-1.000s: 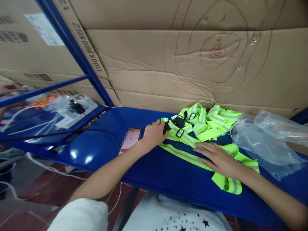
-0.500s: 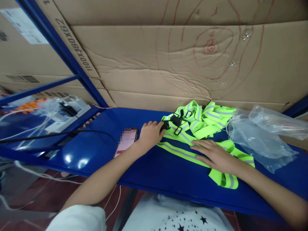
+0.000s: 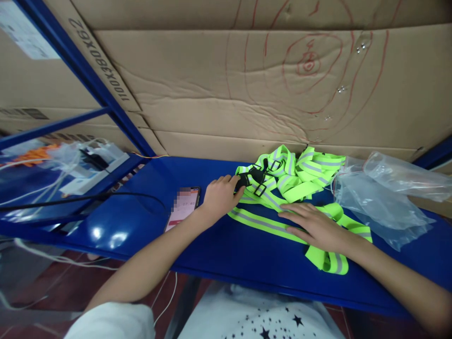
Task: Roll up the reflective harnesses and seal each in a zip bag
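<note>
A neon-yellow reflective strap vest [image 3: 296,181] lies in a heap on the blue shelf [image 3: 219,245]. One long strap [image 3: 263,223] of it runs flat toward me. My left hand [image 3: 219,197] is curled, its fingers closed on a black buckle [image 3: 243,180] at the left end of the heap. My right hand [image 3: 315,225] lies flat with fingers stretched out, pressing on the strap. A folded strap end [image 3: 330,262] shows beside my right wrist.
A phone [image 3: 182,208] with a lit screen lies left of my left hand. Clear plastic bags [image 3: 383,200] sit at the right. Cardboard [image 3: 247,94] lines the back. A black cable [image 3: 77,198] and a white device [image 3: 93,169] lie on the left shelf.
The view has shifted slightly; both hands stay on the vest, the left still at the buckle, the right still flat on the strap.
</note>
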Demonstrator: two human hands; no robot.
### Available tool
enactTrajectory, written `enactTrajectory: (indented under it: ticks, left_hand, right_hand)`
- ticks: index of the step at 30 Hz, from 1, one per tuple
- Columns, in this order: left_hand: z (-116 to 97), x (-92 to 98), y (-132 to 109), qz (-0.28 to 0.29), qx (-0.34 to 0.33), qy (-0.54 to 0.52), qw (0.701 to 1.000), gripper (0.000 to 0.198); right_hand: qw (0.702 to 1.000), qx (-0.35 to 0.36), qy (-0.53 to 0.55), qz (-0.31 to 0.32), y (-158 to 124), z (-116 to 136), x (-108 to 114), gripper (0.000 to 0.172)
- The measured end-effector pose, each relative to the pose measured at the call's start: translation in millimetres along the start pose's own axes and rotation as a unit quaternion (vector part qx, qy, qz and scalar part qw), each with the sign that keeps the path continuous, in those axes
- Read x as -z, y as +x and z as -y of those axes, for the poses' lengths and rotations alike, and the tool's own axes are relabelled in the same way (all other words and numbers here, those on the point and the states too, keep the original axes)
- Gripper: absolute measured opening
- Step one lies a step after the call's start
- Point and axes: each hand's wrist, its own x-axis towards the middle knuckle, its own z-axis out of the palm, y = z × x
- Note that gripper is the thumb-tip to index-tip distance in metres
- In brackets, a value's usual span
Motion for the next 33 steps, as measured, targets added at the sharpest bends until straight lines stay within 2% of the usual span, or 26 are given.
enactTrajectory:
  ticks: [4,7,9,11,13,14,16,19,21,25,30,33]
  left_hand:
    - [-2,3.6,-1,-0.04,-0.036,-0.031,0.998,0.036]
    - [-7,7.3,-6,-0.054,-0.103,-0.061,0.991,0.036]
    - [-14,8.1,-12,-0.068,-0.192,-0.096,0.974,0.034]
    - [-22,7.5,-20,-0.099,-0.294,-0.135,0.941,0.032]
    - [-31,6.7,-28,-0.127,-0.371,-0.161,0.906,0.032]
    - [-35,6.7,-32,-0.132,-0.391,-0.164,0.896,0.032]
    - [-40,7.6,-37,-0.127,-0.414,-0.155,0.888,0.032]
    - [-43,9.9,-39,-0.107,-0.433,-0.136,0.885,0.031]
    - [-42,10.7,-39,-0.095,-0.444,-0.136,0.881,0.032]
    - [-43,11.2,-40,-0.084,-0.466,-0.141,0.87,0.031]
    - [-44,13.1,-44,-0.065,-0.485,-0.124,0.863,0.027]
    - [-42,15.7,-43,-0.04,-0.48,-0.116,0.869,0.033]
  right_hand:
    - [1.0,0.004,-0.001,-0.004,1,0,1,0.038]
    - [1.0,0.017,0.0,-0.018,1,0,-1,0.038]
    - [0.997,0.016,-0.009,-0.073,0,0,-3,0.039]
    - [0.985,0.025,-0.027,-0.166,-2,2,-4,0.039]
    - [0.967,0.061,-0.047,-0.242,-4,5,-3,0.04]
    - [0.962,0.085,-0.054,-0.255,-5,8,-2,0.042]
    - [0.965,0.118,-0.065,-0.225,-6,13,1,0.053]
    - [0.98,0.127,-0.059,-0.141,-5,21,3,0.075]
    - [0.982,0.134,-0.047,-0.128,-4,26,3,0.081]
    - [0.979,0.148,-0.041,-0.134,-2,35,3,0.076]
    - [0.989,0.132,0.0,-0.071,-3,39,5,0.057]
    - [0.994,0.092,0.041,-0.043,-4,38,4,0.059]
